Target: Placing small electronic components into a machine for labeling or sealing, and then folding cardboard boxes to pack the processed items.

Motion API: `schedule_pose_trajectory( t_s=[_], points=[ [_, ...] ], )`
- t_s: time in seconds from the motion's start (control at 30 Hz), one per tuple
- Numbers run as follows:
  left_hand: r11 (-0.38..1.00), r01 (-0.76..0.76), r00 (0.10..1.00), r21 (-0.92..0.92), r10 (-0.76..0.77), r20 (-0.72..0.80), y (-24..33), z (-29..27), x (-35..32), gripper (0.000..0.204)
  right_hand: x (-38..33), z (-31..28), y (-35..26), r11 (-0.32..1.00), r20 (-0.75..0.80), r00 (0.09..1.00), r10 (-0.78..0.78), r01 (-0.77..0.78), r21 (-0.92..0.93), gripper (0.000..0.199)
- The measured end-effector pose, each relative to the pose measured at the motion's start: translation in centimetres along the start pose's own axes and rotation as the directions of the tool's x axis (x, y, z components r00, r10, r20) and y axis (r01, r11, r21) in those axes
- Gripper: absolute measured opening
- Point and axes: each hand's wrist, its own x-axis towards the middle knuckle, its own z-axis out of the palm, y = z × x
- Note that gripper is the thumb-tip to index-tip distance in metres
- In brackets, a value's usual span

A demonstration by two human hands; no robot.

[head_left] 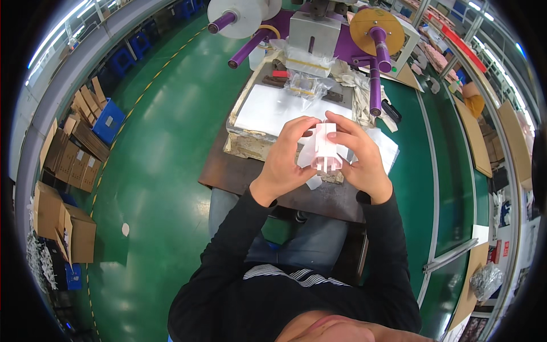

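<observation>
Between my two hands is a small pale pink box-shaped plastic part [326, 142], with short prongs at its near end. My left hand [289, 153] grips it from the left, fingertips at its far end and thumb low on its side. From the right, my right hand [364, 155] holds it with fingers curled on the top and side. Both hands are above the near edge of a brown table [250, 175]. Beyond them a white sheet [268, 108] covers a worn block on the table.
A machine with a grey metal head [313, 35], purple rollers [375, 85] and a tan reel [376, 31] rises behind the table. Crumpled clear plastic [310, 85] lies under the head. Cardboard boxes [71, 162] and a blue crate [108, 121] stand left on the green floor. Shelving lines the right.
</observation>
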Motion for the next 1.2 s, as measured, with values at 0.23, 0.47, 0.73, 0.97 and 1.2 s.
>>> schedule_pose_trajectory(
  t_s=[0.23,0.47,0.73,0.97,1.2],
  points=[
    [0.999,0.028,0.993,0.035,-0.032,0.116,1.5,-1.2,0.7,0.083,-0.6,-0.8,0.1,0.987,0.008,0.989,0.147,-0.147,0.065,0.063],
    [0.973,0.208,0.954,-0.103,-0.178,0.240,2.0,-0.9,0.5,0.082,-2.6,-0.2,2.3,0.592,0.072,0.835,0.546,-0.445,0.672,0.077],
    [0.954,0.297,0.947,-0.029,-0.291,0.134,1.2,0.6,-2.0,0.073,-2.0,1.4,4.5,-0.179,0.441,0.702,0.560,-0.417,0.891,0.074],
    [0.363,0.656,0.754,-0.661,-0.327,0.569,-1.2,5.3,-9.6,0.056,-1.5,2.3,2.9,-0.329,0.463,0.680,0.569,-0.327,0.886,0.064],
    [-0.336,0.890,0.193,-0.309,-0.336,0.922,1.0,5.6,-11.9,0.039,-1.3,1.8,3.3,0.098,0.358,0.627,0.692,-0.572,0.814,0.049]
  ],
)
